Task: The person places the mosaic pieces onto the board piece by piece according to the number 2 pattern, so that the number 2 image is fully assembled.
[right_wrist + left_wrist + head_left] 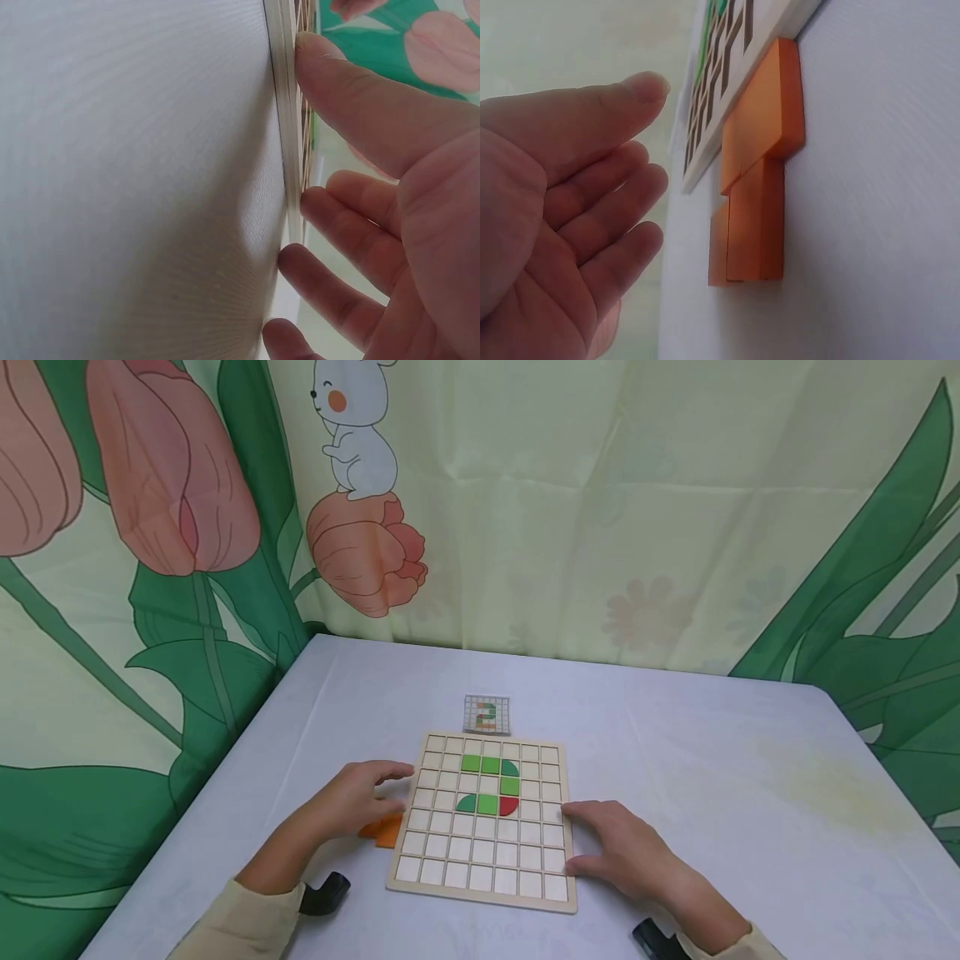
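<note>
A square wooden grid board with white cells lies on the table. In its upper middle sit several light green square tiles, two dark green quarter-round tiles and a red quarter-round tile. My left hand hovers by the board's left edge, fingers loosely bent and holding nothing. Below that hand, orange blocks lie against the board's edge, partly hidden in the head view. At the right edge, my right hand rests thumb and fingertips on the board's rim.
Just behind the board is a small gridded pattern card showing a coloured figure like a 2. A white cloth covers the table. A printed curtain with tulips and a white animal hangs behind it.
</note>
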Demonstrator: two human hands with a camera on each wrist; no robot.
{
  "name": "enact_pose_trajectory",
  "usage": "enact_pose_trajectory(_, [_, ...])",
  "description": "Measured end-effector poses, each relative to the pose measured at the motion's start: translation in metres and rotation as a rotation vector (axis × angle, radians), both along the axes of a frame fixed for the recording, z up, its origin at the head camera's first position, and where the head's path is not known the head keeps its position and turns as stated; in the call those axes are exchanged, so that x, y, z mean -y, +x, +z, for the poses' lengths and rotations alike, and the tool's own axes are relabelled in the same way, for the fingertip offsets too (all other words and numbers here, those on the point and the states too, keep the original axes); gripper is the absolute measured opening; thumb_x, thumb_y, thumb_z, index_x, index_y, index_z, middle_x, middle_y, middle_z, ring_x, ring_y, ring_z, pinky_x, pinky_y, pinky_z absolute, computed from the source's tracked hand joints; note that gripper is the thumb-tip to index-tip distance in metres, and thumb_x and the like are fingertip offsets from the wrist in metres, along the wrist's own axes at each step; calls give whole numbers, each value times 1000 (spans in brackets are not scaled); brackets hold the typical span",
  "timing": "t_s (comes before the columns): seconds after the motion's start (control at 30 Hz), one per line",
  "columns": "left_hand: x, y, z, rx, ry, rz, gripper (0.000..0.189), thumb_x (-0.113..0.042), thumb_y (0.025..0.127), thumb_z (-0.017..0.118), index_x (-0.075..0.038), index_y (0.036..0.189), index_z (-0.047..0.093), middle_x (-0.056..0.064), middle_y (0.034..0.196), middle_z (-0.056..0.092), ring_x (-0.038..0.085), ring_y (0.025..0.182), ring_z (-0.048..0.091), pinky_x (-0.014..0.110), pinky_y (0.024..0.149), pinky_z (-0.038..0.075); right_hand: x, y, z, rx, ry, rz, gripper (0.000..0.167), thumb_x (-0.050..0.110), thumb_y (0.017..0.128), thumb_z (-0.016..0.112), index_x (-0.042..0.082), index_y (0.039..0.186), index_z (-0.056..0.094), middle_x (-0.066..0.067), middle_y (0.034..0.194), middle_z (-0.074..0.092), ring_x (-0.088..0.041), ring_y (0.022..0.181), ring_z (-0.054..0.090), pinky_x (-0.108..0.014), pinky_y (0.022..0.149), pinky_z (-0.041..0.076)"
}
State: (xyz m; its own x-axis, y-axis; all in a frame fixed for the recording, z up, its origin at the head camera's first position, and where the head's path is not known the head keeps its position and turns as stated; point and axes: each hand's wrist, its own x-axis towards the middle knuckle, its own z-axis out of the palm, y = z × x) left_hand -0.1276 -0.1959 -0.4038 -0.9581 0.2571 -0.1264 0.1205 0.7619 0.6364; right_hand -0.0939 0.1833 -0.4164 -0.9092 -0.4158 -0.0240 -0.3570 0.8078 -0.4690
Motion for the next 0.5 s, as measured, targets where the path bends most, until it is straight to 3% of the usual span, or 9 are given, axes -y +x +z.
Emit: enact_pose_trajectory(0.5, [13, 3, -4, 36, -37, -16, 47, -10, 85, 79, -9, 131, 66, 8, 131, 63, 35, 121, 58, 48, 98, 49, -1, -1, -1, -21, 3, 20, 65, 35, 76, 85, 9, 132, 63, -5, 129, 63, -29, 120, 56, -49, 99, 45])
